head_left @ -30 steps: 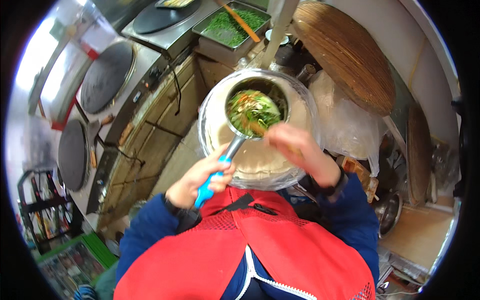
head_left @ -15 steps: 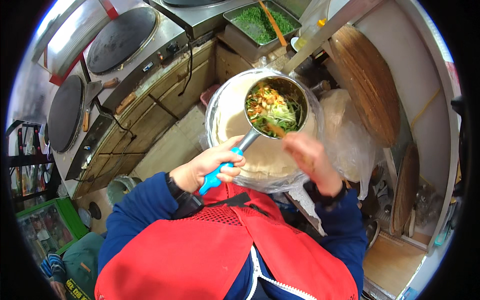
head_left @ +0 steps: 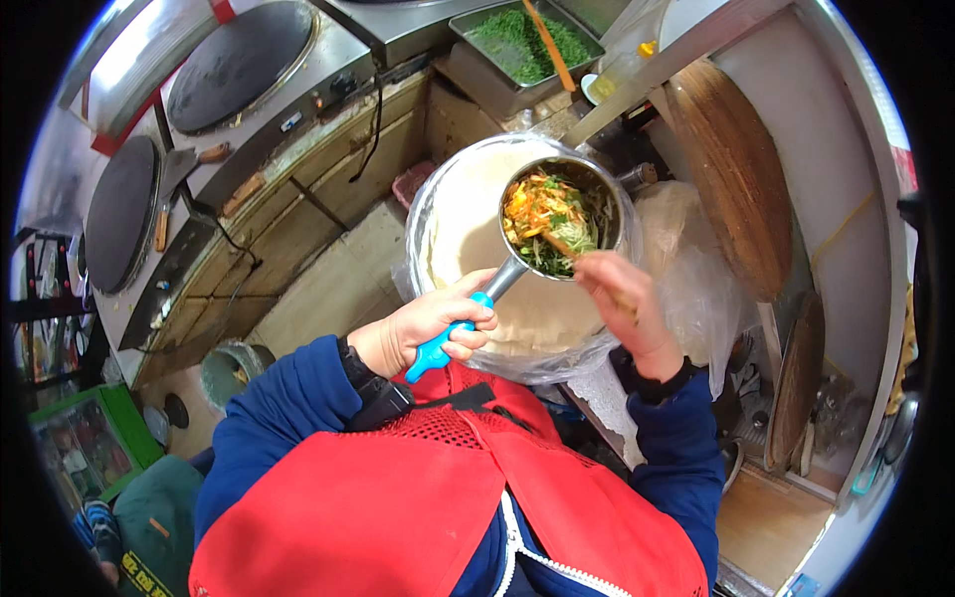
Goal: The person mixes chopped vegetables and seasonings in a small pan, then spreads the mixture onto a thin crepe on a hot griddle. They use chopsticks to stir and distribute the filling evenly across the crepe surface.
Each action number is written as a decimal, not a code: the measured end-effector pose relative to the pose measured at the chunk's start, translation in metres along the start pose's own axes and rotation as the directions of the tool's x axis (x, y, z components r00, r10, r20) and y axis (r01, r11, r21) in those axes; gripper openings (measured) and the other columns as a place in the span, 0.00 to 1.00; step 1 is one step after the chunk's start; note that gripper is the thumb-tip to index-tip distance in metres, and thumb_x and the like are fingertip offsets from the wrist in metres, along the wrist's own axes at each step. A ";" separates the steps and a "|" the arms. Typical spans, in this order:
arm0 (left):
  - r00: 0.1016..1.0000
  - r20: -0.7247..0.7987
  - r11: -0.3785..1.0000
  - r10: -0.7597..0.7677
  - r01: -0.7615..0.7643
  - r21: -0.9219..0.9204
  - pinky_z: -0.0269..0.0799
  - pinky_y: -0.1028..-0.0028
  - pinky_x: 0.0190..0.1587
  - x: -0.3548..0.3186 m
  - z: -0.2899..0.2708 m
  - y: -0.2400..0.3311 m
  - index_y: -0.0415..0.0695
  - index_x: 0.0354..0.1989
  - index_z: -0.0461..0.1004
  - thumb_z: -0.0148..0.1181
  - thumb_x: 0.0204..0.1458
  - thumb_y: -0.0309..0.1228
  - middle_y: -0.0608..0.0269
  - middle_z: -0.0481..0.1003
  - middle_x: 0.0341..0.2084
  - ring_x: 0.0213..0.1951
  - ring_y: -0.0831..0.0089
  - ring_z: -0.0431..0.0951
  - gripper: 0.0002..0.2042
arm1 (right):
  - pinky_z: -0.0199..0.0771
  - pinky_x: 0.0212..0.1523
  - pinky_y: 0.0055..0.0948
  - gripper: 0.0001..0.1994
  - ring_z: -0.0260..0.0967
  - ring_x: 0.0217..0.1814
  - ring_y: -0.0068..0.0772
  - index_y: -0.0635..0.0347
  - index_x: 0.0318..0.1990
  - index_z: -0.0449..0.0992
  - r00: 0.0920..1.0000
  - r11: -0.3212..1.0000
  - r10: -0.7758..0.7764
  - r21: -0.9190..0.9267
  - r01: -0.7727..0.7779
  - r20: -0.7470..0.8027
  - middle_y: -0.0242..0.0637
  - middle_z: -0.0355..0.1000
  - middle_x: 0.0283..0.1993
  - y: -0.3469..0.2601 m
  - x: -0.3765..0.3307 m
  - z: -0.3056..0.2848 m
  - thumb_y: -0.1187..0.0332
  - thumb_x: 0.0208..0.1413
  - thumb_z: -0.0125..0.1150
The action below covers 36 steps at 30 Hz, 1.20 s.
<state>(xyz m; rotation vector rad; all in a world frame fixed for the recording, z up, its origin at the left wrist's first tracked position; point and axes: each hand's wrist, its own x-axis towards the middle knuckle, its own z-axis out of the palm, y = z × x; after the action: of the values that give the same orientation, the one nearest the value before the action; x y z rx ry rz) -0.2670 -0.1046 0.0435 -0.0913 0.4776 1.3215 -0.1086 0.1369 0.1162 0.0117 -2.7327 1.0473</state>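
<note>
My feed shows a steel saucepan (head_left: 608, 196) of shredded vegetables (head_left: 542, 209) at 1 o'clock; the left hand (head_left: 428, 323) clenches its blue handle (head_left: 431, 356), the right hand (head_left: 629, 300) grasping a wooden stick (head_left: 558, 243).

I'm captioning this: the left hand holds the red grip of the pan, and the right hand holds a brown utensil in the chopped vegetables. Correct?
The grip of the pan is blue, not red, as the head view shows. The left hand holds it, and the right hand holds a brown utensil in the chopped vegetables.
</note>
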 end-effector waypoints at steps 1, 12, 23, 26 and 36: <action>1.000 0.016 1.000 -0.009 0.009 0.006 0.55 0.86 0.16 0.000 0.001 0.000 0.61 0.70 0.41 0.47 0.57 0.20 0.66 0.59 0.25 0.17 0.85 0.56 0.35 | 0.72 0.37 0.27 0.09 0.73 0.35 0.36 0.62 0.39 0.74 0.996 0.999 0.039 -0.004 -0.039 -0.077 0.45 0.73 0.37 0.003 0.001 -0.001 0.80 0.49 0.58; 1.000 0.004 1.000 -0.002 0.002 0.014 0.53 0.85 0.14 0.007 0.005 -0.004 0.61 0.70 0.41 0.48 0.56 0.21 0.66 0.61 0.26 0.17 0.84 0.57 0.36 | 0.73 0.40 0.31 0.09 0.72 0.40 0.48 0.64 0.38 0.73 0.979 0.983 -0.182 -0.018 0.185 0.091 0.47 0.72 0.38 -0.011 -0.010 -0.010 0.79 0.47 0.61; 0.999 -0.007 0.998 -0.039 0.039 0.058 0.54 0.85 0.16 0.005 0.005 -0.003 0.61 0.70 0.40 0.46 0.57 0.20 0.66 0.61 0.25 0.16 0.84 0.56 0.36 | 0.72 0.38 0.33 0.09 0.71 0.39 0.46 0.63 0.38 0.74 0.987 0.992 0.118 0.065 -0.112 -0.106 0.47 0.72 0.35 0.000 -0.009 -0.006 0.82 0.48 0.57; 0.993 -0.094 0.994 -0.070 0.077 0.072 0.53 0.84 0.15 0.005 0.009 -0.006 0.58 0.69 0.42 0.46 0.55 0.19 0.68 0.62 0.24 0.17 0.84 0.57 0.35 | 0.72 0.43 0.31 0.07 0.73 0.40 0.43 0.65 0.37 0.74 0.998 0.998 -0.056 -0.013 0.056 0.022 0.44 0.74 0.37 -0.012 -0.017 -0.012 0.82 0.50 0.58; 0.999 -0.031 0.999 -0.040 0.041 0.003 0.54 0.85 0.15 0.010 0.011 -0.004 0.63 0.69 0.42 0.48 0.56 0.20 0.64 0.62 0.28 0.17 0.83 0.57 0.36 | 0.71 0.40 0.36 0.07 0.71 0.41 0.49 0.66 0.37 0.73 0.996 0.995 0.068 0.080 -0.063 -0.064 0.47 0.72 0.37 0.003 -0.016 -0.006 0.79 0.49 0.59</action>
<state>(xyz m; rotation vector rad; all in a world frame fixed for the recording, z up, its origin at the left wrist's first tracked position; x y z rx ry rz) -0.2586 -0.0930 0.0488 -0.1181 0.5026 1.2809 -0.0916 0.1420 0.1153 -0.1003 -2.6476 1.1496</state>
